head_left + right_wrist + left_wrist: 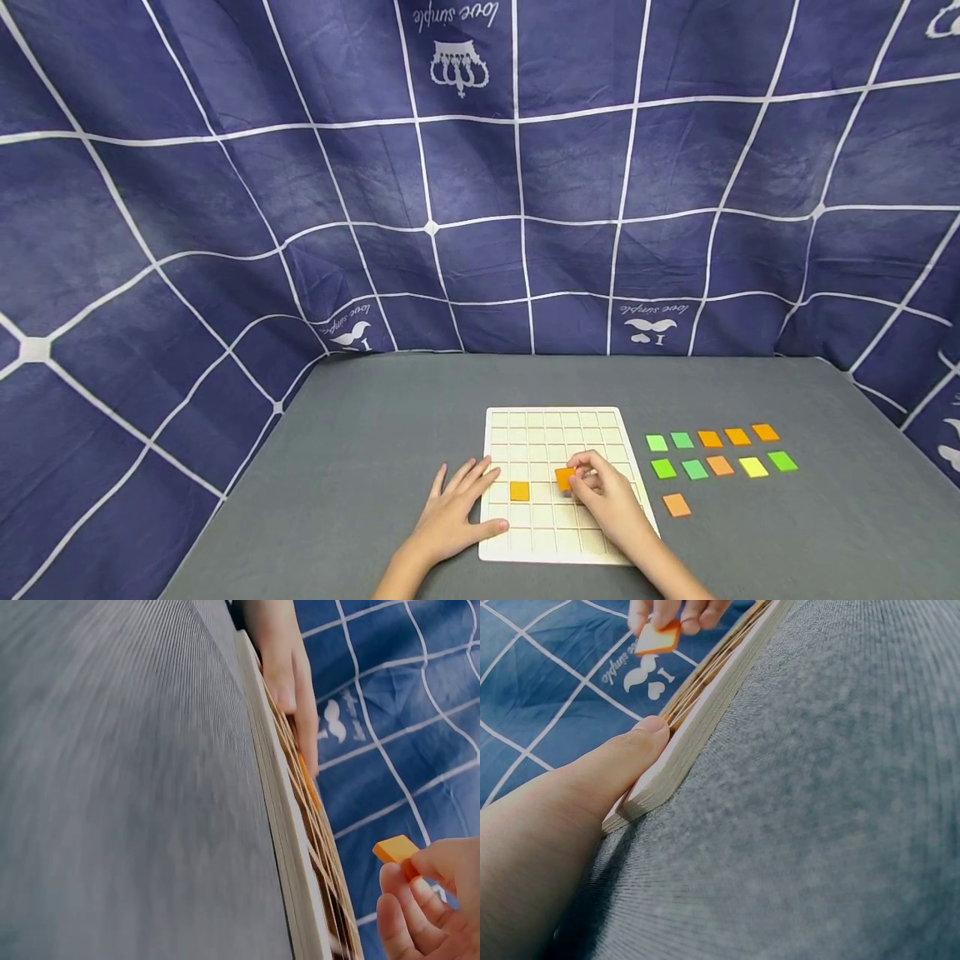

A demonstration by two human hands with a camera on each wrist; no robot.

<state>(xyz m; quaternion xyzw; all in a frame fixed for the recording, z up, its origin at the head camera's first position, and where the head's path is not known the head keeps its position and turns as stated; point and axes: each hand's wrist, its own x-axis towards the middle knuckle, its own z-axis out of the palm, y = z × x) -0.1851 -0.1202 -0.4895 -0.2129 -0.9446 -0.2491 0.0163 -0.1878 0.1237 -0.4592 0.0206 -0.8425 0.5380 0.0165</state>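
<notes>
The right hand [607, 496] pinches an orange tile [564, 477] just above the grid board [555, 433]. The left hand [457, 512], fingers spread, rests on the board's left edge, on the grey bench [360, 467].

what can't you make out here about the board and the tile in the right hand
- Which cell the orange tile is over: in the head view the right hand covers it.
- Grid board top: both wrist views show it edge-on.
- Left hand fingertips: cut off in the left wrist view.
</notes>
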